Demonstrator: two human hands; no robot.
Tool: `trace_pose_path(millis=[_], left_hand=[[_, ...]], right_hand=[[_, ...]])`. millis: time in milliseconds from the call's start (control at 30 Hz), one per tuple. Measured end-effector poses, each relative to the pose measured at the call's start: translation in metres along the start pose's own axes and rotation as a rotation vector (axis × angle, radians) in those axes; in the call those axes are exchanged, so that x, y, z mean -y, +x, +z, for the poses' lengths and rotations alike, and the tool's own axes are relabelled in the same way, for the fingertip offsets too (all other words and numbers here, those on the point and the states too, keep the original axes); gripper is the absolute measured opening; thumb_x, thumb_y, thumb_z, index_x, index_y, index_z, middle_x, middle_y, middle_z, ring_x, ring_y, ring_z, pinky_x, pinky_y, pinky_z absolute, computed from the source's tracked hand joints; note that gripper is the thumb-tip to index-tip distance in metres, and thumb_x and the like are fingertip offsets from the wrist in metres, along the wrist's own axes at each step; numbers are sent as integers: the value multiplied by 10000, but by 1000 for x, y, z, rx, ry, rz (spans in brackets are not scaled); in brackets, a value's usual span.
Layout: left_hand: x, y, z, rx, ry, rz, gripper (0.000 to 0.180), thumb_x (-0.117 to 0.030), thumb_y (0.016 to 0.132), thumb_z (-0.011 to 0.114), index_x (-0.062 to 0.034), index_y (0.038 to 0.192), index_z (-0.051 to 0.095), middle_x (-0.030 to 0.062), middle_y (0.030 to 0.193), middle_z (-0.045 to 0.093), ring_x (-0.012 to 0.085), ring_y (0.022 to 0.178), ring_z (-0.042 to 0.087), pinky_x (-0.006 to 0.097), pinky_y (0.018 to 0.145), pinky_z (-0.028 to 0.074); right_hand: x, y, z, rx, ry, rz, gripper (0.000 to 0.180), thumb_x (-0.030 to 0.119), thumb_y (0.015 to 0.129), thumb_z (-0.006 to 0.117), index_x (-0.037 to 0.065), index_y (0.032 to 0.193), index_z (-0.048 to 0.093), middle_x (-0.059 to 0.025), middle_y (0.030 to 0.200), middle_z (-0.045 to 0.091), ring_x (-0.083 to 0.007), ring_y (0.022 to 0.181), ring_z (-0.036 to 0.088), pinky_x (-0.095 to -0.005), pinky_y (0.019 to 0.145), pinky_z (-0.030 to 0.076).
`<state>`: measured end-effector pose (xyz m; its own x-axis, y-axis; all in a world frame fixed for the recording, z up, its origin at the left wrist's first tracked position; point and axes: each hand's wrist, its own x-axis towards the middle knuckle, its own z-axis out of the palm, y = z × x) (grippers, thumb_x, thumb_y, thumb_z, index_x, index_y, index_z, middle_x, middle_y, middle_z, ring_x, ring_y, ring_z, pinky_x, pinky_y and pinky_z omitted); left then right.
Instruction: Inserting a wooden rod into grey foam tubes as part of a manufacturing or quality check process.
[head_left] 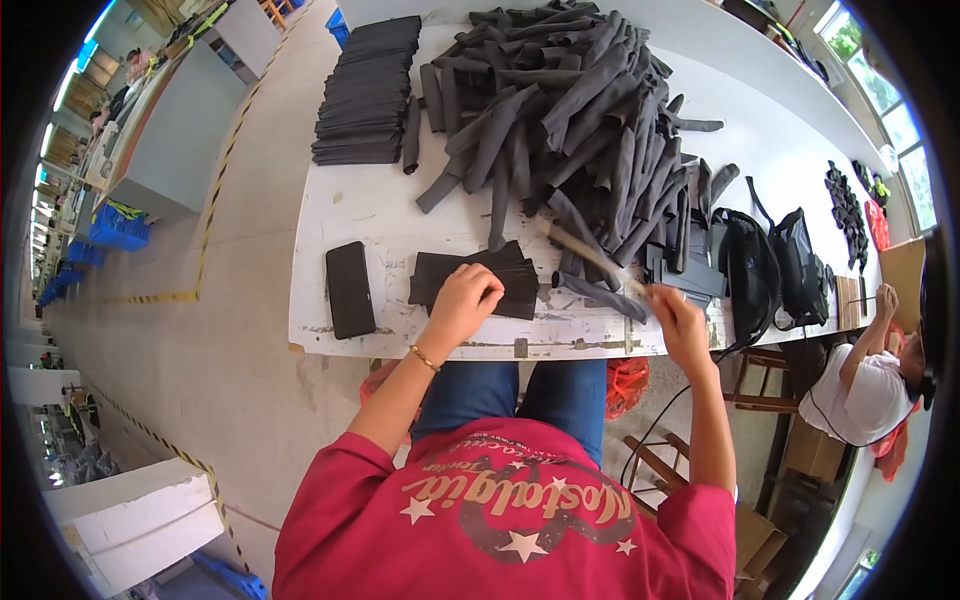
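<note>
My right hand is closed around one end of a thin light-brown stick. The stick is blurred and slants up and left, over dark fabric tubes. Just below it, a loose dark grey tube lies near the table's front edge. My left hand has its fingers curled together over a small stack of flat black fabric strips. What those fingers pinch, if anything, is hidden. Farther back rises a big heap of dark grey fabric tubes.
On the white table, a black phone lies left of the strips, with neatly stacked dark pieces behind. Flat dark strips and black bags stand right. Another person sits at far right. A cable hangs beside my right arm.
</note>
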<state>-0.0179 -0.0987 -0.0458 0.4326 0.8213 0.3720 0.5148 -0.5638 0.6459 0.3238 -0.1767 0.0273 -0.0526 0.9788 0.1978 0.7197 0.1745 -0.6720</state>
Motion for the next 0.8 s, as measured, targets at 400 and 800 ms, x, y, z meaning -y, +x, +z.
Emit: trace_pose_path(millis=[400, 800], left_hand=[[-20, 10, -30, 89, -208, -220, 75, -82, 791, 671, -23, 814, 632, 55, 841, 618, 221, 822, 582, 321, 700, 469], [-97, 29, -22, -271, 133, 336, 254, -129, 694, 746, -103, 912, 619, 91, 1011, 590, 263, 968, 548, 343, 858, 445]], right_hand=[[9, -35, -14, 143, -179, -102, 122, 133, 864, 630, 93, 976, 655, -103, 762, 623, -299, 645, 603, -398, 573, 458], [31, -21, 123, 215, 577, 149, 329, 42, 907, 452, 24, 1210, 581, -12, 684, 528, -97, 632, 481, -264, 607, 432]])
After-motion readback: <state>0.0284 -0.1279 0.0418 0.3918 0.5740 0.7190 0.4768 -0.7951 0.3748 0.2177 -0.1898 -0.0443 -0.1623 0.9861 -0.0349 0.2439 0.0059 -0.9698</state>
